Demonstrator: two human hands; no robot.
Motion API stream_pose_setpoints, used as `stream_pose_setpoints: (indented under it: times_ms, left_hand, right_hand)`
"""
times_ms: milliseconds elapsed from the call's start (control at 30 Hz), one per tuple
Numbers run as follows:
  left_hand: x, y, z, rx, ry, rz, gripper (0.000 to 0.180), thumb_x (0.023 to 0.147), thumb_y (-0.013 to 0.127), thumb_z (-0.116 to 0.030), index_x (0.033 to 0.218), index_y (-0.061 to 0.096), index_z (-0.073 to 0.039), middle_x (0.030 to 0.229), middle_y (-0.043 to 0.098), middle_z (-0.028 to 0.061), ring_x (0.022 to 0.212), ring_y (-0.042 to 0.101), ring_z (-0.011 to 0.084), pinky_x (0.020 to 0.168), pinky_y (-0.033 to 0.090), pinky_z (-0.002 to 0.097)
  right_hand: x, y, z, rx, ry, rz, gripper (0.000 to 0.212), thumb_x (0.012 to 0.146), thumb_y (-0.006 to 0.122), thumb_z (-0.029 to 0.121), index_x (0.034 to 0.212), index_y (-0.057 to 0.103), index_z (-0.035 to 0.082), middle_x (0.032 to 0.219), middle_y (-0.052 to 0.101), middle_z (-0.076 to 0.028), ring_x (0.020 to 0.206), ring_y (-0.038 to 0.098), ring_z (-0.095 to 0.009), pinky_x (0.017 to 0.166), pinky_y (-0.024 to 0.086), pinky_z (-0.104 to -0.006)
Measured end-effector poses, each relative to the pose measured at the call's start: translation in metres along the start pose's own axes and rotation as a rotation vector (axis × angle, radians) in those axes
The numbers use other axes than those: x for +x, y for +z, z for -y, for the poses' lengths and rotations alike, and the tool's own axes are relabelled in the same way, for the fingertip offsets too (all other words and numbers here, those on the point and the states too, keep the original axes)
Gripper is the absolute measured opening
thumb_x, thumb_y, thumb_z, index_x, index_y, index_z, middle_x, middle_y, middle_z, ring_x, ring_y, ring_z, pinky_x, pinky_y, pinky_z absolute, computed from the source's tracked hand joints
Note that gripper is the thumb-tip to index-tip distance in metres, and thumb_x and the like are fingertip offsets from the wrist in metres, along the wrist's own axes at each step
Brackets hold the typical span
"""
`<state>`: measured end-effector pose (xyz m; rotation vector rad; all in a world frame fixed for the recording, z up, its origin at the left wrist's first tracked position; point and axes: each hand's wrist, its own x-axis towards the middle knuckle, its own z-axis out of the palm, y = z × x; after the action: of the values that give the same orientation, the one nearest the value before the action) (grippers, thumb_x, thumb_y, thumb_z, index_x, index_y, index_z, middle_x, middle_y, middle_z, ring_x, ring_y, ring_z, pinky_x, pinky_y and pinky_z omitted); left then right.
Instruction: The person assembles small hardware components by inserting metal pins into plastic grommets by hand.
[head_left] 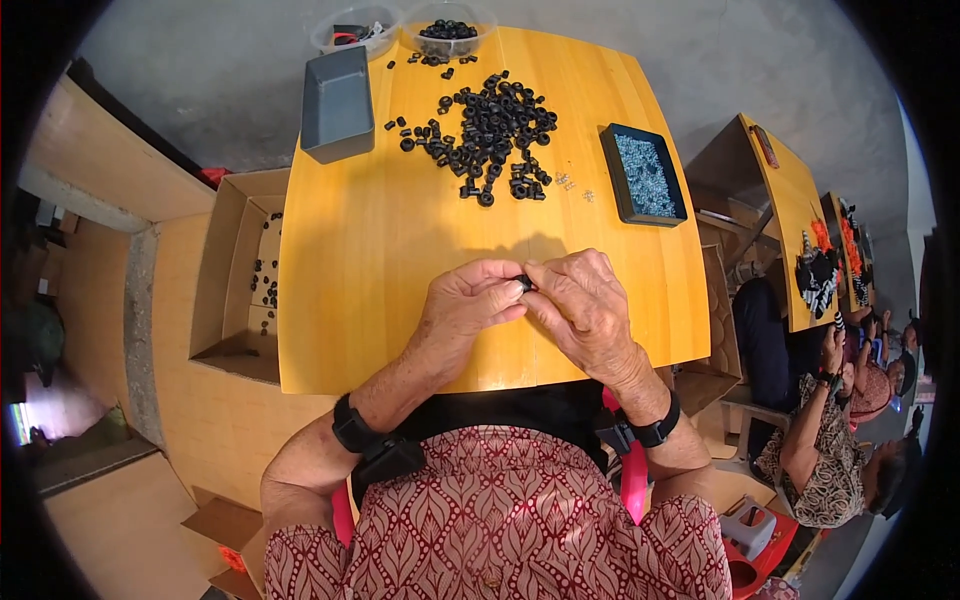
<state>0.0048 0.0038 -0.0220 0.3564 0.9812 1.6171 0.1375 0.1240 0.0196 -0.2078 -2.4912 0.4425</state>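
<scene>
Both hands meet over the near part of the yellow wooden table (pixel 370 270). My left hand (pixel 455 318) pinches a small black part (pixel 523 283) between thumb and fingertips. From the other side, my right hand (pixel 588 318) closes its thumb and fingers on the same part, which is mostly covered. Further off lies a loose pile of black ring-shaped and cylindrical parts (pixel 500 125). A few small silvery pieces (pixel 565 181) are scattered at its right edge. Many similar ones fill a dark shallow tray (pixel 621 190) at the right.
An upright grey bin (pixel 338 105) stands at the table's far left corner. Behind it are clear tubs, one holding black parts (pixel 448 30). Left of the table, a cardboard box (pixel 235 340) has black pieces inside. People sit at other tables (pixel 790 230) on the right.
</scene>
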Motion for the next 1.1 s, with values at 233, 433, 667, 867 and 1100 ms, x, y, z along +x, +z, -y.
stream_pose_setpoints:
  times_ms: [233,433,667,867,1100]
  left_hand:
    - [-0.002,0.005,0.001,0.018,-0.006,-0.019,0.024,0.094,0.064,-0.012,0.115,0.064,0.000,0.106,0.067,0.0059,0.096,0.063,0.0108,0.086,0.054,0.0252]
    - [0.004,-0.001,-0.002,0.103,-0.028,-0.007,0.026,0.093,0.065,-0.014,0.115,0.065,0.000,0.104,0.067,0.0053,0.095,0.063,0.0111,0.084,0.054,0.0254]
    - [0.007,-0.009,-0.008,0.171,-0.054,0.029,0.024,0.093,0.066,-0.018,0.111,0.068,-0.001,0.101,0.068,0.0045,0.092,0.064,0.0116,0.081,0.055,0.0259]
    - [0.005,-0.005,-0.012,0.148,-0.044,0.083,0.024,0.094,0.065,-0.020,0.111,0.068,-0.003,0.101,0.069,0.0042,0.094,0.064,0.0120,0.085,0.054,0.0279]
    - [0.001,0.000,-0.014,0.129,-0.012,0.046,0.024,0.095,0.064,-0.017,0.112,0.066,0.000,0.104,0.069,0.0077,0.094,0.068,0.0155,0.085,0.054,0.0277]
  right_hand:
    - [-0.003,0.000,0.001,-0.027,-0.034,-0.026,0.035,0.071,0.077,0.006,0.104,0.067,-0.001,0.084,0.060,-0.007,0.079,0.056,-0.025,0.076,0.045,-0.0368]
    - [0.000,-0.001,0.004,-0.096,-0.077,-0.028,0.033,0.071,0.076,0.006,0.102,0.066,-0.001,0.085,0.057,-0.008,0.082,0.054,-0.027,0.081,0.045,-0.0401]
    - [0.001,0.005,0.009,-0.114,-0.027,-0.001,0.029,0.072,0.075,0.007,0.099,0.066,0.001,0.082,0.055,-0.007,0.081,0.054,-0.027,0.082,0.045,-0.0401]
    - [-0.001,0.000,0.002,0.061,0.102,0.042,0.035,0.072,0.077,0.007,0.106,0.068,0.004,0.087,0.061,-0.008,0.083,0.058,-0.026,0.079,0.047,-0.0369]
    - [0.004,-0.005,-0.008,0.375,0.218,0.055,0.024,0.079,0.074,0.004,0.103,0.070,0.003,0.095,0.067,-0.009,0.089,0.061,-0.026,0.078,0.052,-0.0342]
